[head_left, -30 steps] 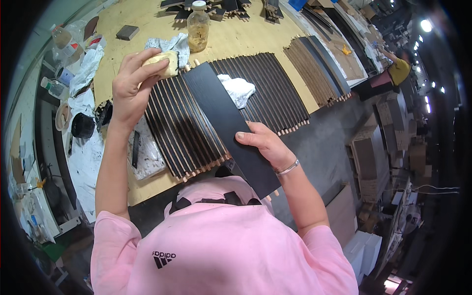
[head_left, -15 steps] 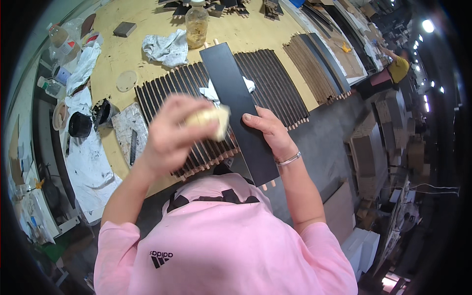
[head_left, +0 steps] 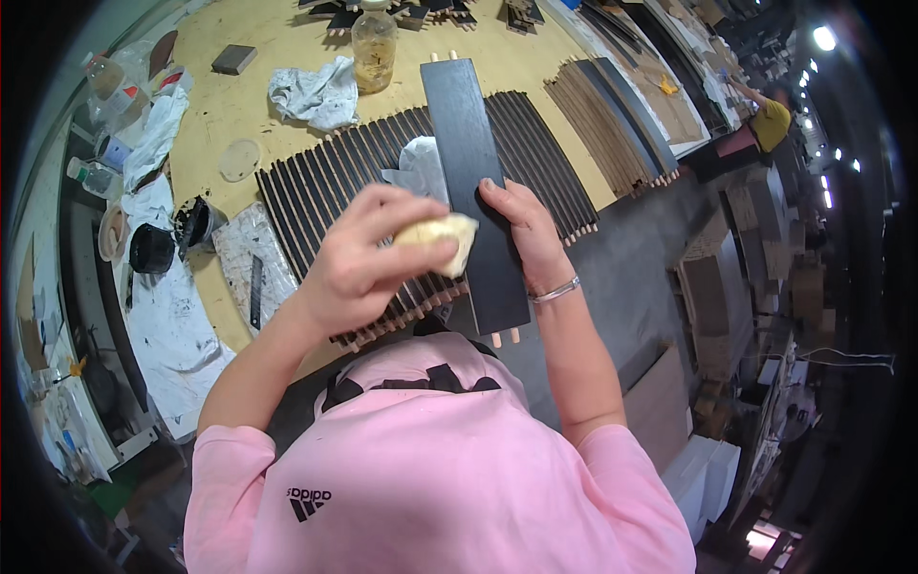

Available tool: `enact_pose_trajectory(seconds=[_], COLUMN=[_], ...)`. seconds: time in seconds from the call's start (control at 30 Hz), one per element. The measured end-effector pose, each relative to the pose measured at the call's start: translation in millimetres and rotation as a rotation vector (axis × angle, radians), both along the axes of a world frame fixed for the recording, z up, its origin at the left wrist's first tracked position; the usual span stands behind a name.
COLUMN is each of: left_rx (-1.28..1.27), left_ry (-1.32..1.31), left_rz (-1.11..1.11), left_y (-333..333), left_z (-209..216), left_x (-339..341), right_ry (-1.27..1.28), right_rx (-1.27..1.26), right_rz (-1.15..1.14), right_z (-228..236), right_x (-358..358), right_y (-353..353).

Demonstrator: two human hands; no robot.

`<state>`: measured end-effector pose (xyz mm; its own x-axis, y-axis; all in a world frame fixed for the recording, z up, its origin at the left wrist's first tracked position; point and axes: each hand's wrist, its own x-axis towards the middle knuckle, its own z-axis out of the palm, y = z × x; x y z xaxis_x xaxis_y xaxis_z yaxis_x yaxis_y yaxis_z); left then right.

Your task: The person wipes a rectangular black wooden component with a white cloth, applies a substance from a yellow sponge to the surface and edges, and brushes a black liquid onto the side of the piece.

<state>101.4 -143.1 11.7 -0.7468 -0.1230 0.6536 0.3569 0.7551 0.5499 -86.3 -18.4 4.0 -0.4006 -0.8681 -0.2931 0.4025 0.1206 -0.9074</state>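
Left hand (head_left: 352,260) grips sponge (head_left: 438,241) beside left edge of black board (head_left: 469,143); right hand (head_left: 532,234) grips board, lower end jutting past near edge of surface (head_left: 210,120) into open air.

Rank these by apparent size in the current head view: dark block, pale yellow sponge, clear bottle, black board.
1. black board
2. clear bottle and pale yellow sponge: unranked; sponge partly covered, looks nearer the camera; bottle's top meets the frame edge
3. dark block
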Motion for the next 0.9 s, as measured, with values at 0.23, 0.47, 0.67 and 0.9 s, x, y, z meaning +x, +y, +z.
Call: enact_pose_trajectory(seconds=[0.23, 0.47, 0.67, 0.9], left_rx=[0.153, 0.087, -0.029, 0.145], left_ry=[-0.087, -0.004, 0.001, 0.035], left_rz=[-0.397, -0.183, 0.017, 0.486], left_y=[52, 21, -20, -94], left_z=[-22, -6, 3, -8], left_x=[25, 15, 8, 22], right_ry=[0.018, 0.041, -0.063, -0.034], right_rx=[-0.030, 0.031, 0.037, 0.087], right_rz=[-0.022, 0.016, 0.291, 0.351], right_z=[0, 1, -4, -20], right_x=[-17, -14, 2, 3], right_y=[-3, -8, 13, 40])
